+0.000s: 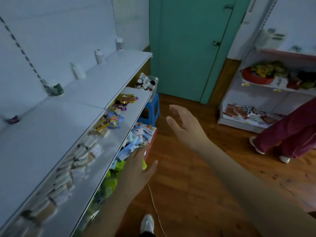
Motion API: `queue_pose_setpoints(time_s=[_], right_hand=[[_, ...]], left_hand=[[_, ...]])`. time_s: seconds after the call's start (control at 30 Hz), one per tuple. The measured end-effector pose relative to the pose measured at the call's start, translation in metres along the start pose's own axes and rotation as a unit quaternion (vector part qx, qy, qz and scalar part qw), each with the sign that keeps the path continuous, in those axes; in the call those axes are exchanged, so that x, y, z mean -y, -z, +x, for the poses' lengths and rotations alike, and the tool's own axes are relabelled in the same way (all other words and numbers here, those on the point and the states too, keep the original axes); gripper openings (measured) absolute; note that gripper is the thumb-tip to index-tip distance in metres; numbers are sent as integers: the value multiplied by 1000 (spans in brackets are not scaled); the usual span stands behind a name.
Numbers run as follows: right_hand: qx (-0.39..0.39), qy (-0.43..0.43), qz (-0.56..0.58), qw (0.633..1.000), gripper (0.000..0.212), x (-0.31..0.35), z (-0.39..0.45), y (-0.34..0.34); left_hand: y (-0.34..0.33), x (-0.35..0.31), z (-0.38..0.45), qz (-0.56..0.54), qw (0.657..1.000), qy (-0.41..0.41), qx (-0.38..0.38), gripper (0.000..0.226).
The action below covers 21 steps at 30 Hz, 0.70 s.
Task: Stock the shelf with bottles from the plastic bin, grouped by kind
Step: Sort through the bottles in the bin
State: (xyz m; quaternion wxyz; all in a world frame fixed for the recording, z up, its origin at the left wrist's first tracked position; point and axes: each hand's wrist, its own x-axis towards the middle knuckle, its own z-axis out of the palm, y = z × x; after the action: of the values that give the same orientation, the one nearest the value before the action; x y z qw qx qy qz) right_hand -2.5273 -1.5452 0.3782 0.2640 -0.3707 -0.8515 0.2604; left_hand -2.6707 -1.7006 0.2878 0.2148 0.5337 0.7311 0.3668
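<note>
Head view — both hands empty.

Bottles on top shelf (106,77) along back wall: four upright. Far one white-capped (119,43), next white-capped (99,56), third plain white (77,71), nearest green-labelled (55,88). One small dark item (12,119) near left, too blurred to name.

Shelf tiers in left unit: three visible.

Plastic bin (154,81) at far end: one, bottles inside too many and too small to count.

Blue stool (150,112): one.

Hands: two, left (140,165), right (185,126), both holding nothing.

Other person's legs (287,132), right: two.
</note>
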Motion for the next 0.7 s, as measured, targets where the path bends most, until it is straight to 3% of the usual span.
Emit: queue_pose_setpoints(time_s=[0.2, 0.57, 0.7], right_hand=[[-8, 8, -80, 997, 57, -14, 113, 36], [-36, -48, -45, 997, 57, -113, 236, 45], [-22, -27, -59, 998, 58, -163, 302, 50]], left_hand=[[11, -14, 120, -23, 999, -31, -3, 58], [-18, -6, 284, -20, 999, -40, 28, 54], [-39, -5, 361, -6, 999, -24, 29, 52]])
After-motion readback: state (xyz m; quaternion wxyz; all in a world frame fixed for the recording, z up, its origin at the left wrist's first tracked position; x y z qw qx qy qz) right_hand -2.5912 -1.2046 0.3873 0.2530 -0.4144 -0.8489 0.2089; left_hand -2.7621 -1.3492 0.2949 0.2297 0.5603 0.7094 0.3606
